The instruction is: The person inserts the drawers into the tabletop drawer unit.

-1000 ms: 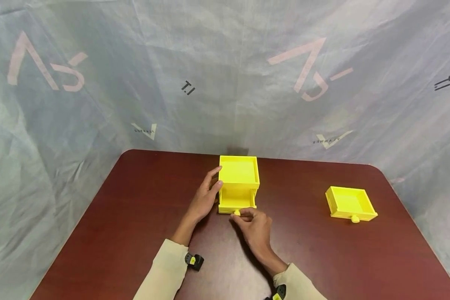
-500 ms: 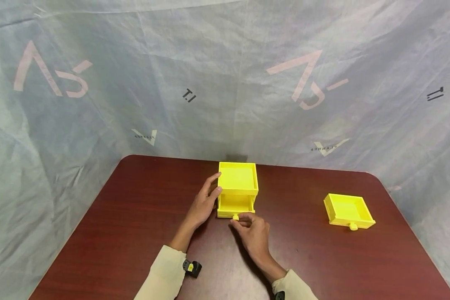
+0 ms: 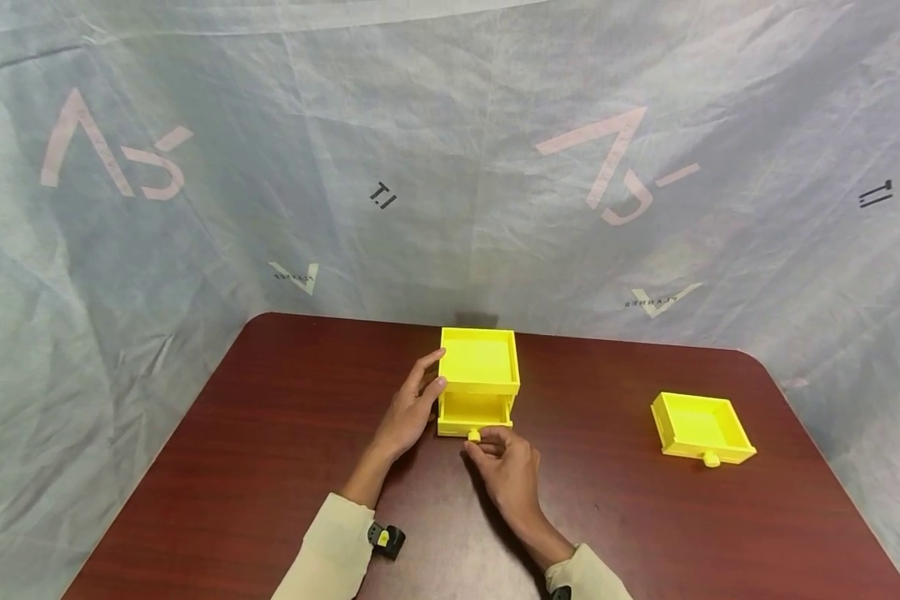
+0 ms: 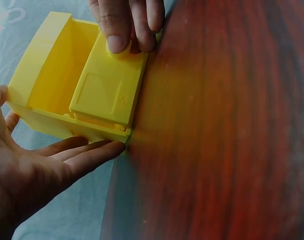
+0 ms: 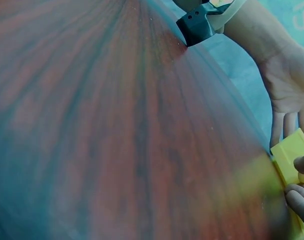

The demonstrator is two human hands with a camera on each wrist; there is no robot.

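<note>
A small yellow cabinet (image 3: 479, 360) with a shallow recessed top stands at the table's far middle. Its lower drawer (image 3: 453, 427) sits partly pulled out below an open upper slot, which the left wrist view shows above the drawer front (image 4: 99, 92). Along the cabinet's left side lie the long fingers of my left hand (image 3: 407, 415), its thumb at the upper front edge. My right hand (image 3: 512, 471) pinches the round knob (image 3: 473, 435) of the lower drawer between thumb and finger. Its fingers cover part of the knob.
A second yellow drawer (image 3: 701, 425) with a round knob lies on the right of the dark red table (image 3: 292, 417). Grey printed sheeting (image 3: 450, 167) hangs behind the table and at its sides. A black wrist camera (image 3: 387, 540) is strapped to my left wrist.
The lower drawer has slid slightly further into the cabinet, and my right hand has moved with it. My left hand stays at the cabinet's side. The head view has tilted a little.
</note>
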